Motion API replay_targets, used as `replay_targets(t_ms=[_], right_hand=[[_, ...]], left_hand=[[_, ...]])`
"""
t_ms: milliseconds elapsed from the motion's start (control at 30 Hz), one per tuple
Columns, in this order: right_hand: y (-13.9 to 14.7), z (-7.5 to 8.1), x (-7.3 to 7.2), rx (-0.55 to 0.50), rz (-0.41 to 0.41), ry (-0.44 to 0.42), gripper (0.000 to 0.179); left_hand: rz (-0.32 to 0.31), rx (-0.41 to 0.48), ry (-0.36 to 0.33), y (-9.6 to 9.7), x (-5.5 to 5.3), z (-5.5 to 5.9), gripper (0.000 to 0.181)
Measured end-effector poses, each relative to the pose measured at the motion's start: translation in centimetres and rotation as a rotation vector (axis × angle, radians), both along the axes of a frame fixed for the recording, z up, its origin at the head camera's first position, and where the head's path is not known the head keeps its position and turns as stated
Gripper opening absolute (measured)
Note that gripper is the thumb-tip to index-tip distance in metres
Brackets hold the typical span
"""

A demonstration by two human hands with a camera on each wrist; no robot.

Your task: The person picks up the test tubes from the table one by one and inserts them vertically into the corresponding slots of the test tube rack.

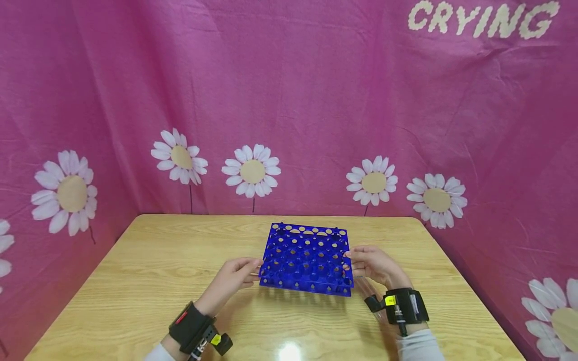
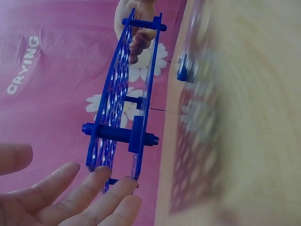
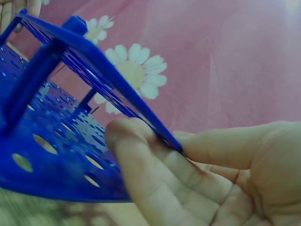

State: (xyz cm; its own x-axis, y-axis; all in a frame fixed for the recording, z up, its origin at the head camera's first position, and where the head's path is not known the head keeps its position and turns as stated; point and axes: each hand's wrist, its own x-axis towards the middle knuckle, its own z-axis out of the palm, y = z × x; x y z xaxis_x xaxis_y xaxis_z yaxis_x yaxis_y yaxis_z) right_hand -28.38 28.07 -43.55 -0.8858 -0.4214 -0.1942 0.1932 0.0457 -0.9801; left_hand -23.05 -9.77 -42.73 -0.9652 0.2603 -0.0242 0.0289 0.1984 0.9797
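A blue test tube rack (image 1: pixel 307 258), two perforated plates joined by posts, is raised above the wooden table and tilted. At its right side my right hand (image 1: pixel 377 263) pinches the edge of the upper plate between thumb and fingers, as the right wrist view shows up close. My left hand (image 1: pixel 230 281) is at the rack's left end. In the left wrist view its fingers (image 2: pixel 101 176) are extended and their tips touch the rack's end, with the thumb held apart. The rack's holes show no tubes in them.
Clear plastic tubes (image 1: pixel 368 288) lie on the table under my right hand and wrist; a blue end (image 2: pixel 182 70) shows in the left wrist view. Behind the wooden table (image 1: pixel 180 245) hangs a pink curtain (image 1: pixel 307 100) with white daisies, which also closes off both sides.
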Motion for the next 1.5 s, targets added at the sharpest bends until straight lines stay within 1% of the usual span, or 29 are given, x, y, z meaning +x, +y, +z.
replay_targets(t_ms=[67, 233, 300, 367, 467, 567, 633, 767, 900, 1100, 1200, 1300, 1367, 1433, 1500], right_hand=[[-0.2, -0.3, -0.1, 0.039, 0.032, 0.0, 0.017], [-0.8, -1.2, -0.3, 0.085, 0.103, -0.012, 0.018], [-0.9, -1.5, -0.3, 0.102, 0.128, -0.012, 0.018], [-1.0, -1.7, -0.3, 0.122, 0.153, -0.009, 0.019], [-1.1, -1.9, -0.3, 0.144, 0.192, -0.009, 0.019], [-1.0, -2.2, -0.3, 0.164, 0.22, -0.006, 0.019], [-1.0, -2.3, -0.4, 0.185, 0.233, -0.004, 0.02], [-1.1, -2.5, -0.4, 0.222, 0.251, -0.019, 0.021], [-1.3, -2.6, -0.2, 0.246, 0.254, -0.03, 0.021], [-1.4, -2.5, 0.1, 0.261, 0.25, -0.034, 0.021], [-1.4, -2.5, 0.1, 0.265, 0.249, -0.036, 0.021], [-1.4, -2.5, 0.1, 0.266, 0.249, -0.038, 0.021], [-1.4, -2.5, 0.1, 0.26, 0.251, -0.047, 0.02], [-1.4, -2.5, 0.1, 0.255, 0.254, -0.047, 0.019], [-1.4, -2.5, 0.1, 0.247, 0.259, -0.052, 0.019]], left_hand=[[-0.023, -0.018, -0.002, -0.6, 0.5, -0.3, 0.051], [-0.086, -0.074, -0.004, -1.5, 1.8, -1.0, 0.051], [-0.098, -0.085, -0.015, -1.7, 2.2, -1.2, 0.051], [-0.103, -0.089, -0.02, -1.9, 2.6, -1.4, 0.052], [-0.092, -0.088, -0.011, -1.9, 3.2, -1.6, 0.05], [-0.082, -0.11, 0.016, -1.9, 3.6, -2.0, 0.046], [-0.076, -0.124, 0.02, -1.9, 3.8, -2.2, 0.045], [-0.088, -0.139, 0.012, -2.2, 4.1, -2.4, 0.045], [-0.12, -0.124, 0.0, -2.4, 4.0, -2.7, 0.044], [-0.15, -0.089, -0.009, -2.5, 3.8, -3.3, 0.044], [-0.179, -0.116, 0.001, -2.7, 3.4, -3.2, 0.041], [-0.203, -0.147, -0.001, -3.3, 2.9, -2.5, 0.039], [-0.193, -0.184, 0.007, -3.7, 2.4, -1.7, 0.037], [-0.159, -0.21, 0.016, -4.1, 1.9, -0.7, 0.035], [-0.1, -0.258, 0.041, -4.5, 1.3, 0.2, 0.032]])
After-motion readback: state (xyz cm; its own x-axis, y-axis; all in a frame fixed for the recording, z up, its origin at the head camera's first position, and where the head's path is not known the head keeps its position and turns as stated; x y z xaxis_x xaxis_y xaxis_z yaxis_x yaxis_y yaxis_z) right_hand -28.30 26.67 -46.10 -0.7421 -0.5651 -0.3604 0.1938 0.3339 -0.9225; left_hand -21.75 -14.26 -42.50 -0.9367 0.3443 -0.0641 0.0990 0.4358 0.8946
